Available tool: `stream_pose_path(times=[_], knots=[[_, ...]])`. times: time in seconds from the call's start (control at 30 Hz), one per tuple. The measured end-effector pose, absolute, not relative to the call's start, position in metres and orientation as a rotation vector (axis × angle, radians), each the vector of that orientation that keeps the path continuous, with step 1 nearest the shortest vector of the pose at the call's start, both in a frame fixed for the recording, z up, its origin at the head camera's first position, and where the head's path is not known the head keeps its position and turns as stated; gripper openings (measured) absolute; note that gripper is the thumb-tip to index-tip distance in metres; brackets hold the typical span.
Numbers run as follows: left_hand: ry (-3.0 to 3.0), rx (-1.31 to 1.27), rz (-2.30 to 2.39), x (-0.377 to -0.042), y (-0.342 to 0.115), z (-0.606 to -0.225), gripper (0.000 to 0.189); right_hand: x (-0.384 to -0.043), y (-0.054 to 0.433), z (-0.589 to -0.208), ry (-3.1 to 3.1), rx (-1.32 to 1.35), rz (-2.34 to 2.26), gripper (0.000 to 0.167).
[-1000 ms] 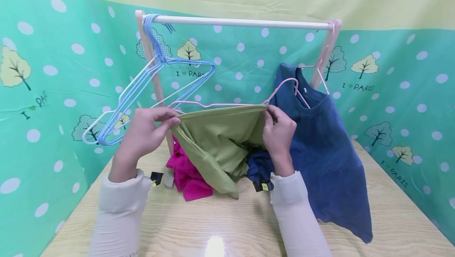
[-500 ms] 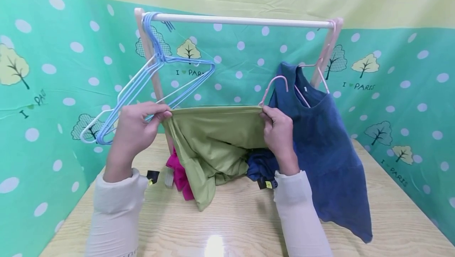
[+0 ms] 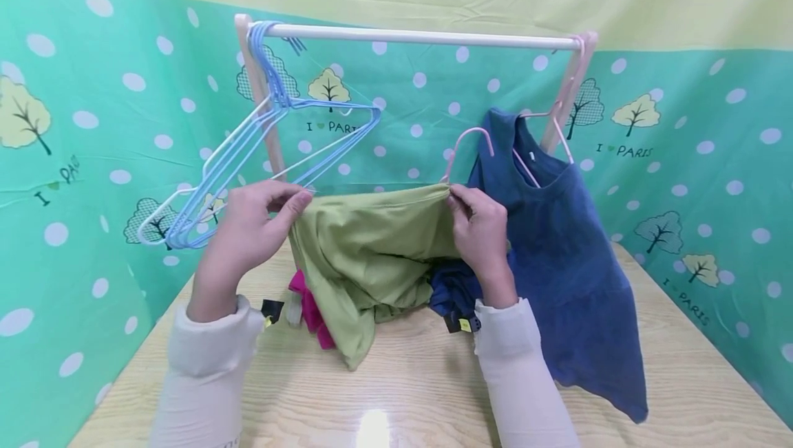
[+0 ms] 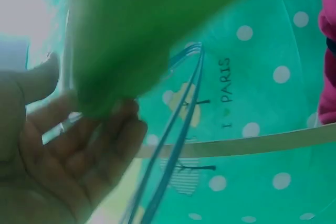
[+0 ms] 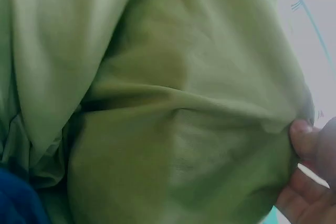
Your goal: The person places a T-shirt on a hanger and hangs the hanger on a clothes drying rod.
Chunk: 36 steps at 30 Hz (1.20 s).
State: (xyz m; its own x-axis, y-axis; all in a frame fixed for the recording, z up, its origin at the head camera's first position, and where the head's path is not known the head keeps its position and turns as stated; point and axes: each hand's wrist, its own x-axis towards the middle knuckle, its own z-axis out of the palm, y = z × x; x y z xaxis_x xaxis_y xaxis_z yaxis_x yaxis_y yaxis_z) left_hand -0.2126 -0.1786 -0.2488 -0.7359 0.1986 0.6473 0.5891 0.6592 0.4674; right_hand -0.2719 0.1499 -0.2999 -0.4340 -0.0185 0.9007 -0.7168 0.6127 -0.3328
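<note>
An olive-green garment (image 3: 378, 228) with a straight upper edge hangs between my hands; its exact kind does not show. Above that edge rises the hook of a pink hanger (image 3: 455, 148), the rest of which the cloth hides. My right hand (image 3: 482, 235) pinches the edge near the hook, and the right wrist view shows thumb and fingers on the cloth (image 5: 231, 103). At the other corner is my left hand (image 3: 254, 224). In the left wrist view its thumb stands apart from the cloth, while loosely bent fingers (image 4: 115, 145) touch it from beneath.
A wooden rack with a white rail (image 3: 409, 36) stands behind. Several blue hangers (image 3: 279, 104) hang at its left, and a dark blue sleeveless garment (image 3: 557, 262) at its right. Magenta cloth (image 3: 312, 310) and dark blue cloth (image 3: 455, 286) lie on the table (image 3: 322, 407).
The pink hanger has sunk behind the green cloth, and its hook has shifted left. My left hand went outward, then back inward, its thumb now off the cloth. The right hand moved slightly left.
</note>
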Motion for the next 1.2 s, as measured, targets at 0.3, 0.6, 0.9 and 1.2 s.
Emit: stream_pose_path(times=[0.3,0.6,0.9,1.2], knots=[[-2.467,-0.262,-0.938,-0.205,-0.154,-0.246,0.076,-0.270,0.150,-0.297,-1.813,0.402,0.918,0.009],[-2.285,-0.272,-0.823,-0.213,-0.144,-0.255,0.019,-0.267,0.156,-0.294,-1.737,0.303,0.967,0.010],[-2.086,-0.242,-0.796,-0.206,-0.175,-0.246,0.012,-0.271,0.161,-0.296,-1.774,0.388,0.863,0.012],[-2.356,-0.579,-0.755,-0.204,-0.187,-0.245,0.012,-0.269,0.151,-0.299,-1.800,0.425,0.880,0.013]])
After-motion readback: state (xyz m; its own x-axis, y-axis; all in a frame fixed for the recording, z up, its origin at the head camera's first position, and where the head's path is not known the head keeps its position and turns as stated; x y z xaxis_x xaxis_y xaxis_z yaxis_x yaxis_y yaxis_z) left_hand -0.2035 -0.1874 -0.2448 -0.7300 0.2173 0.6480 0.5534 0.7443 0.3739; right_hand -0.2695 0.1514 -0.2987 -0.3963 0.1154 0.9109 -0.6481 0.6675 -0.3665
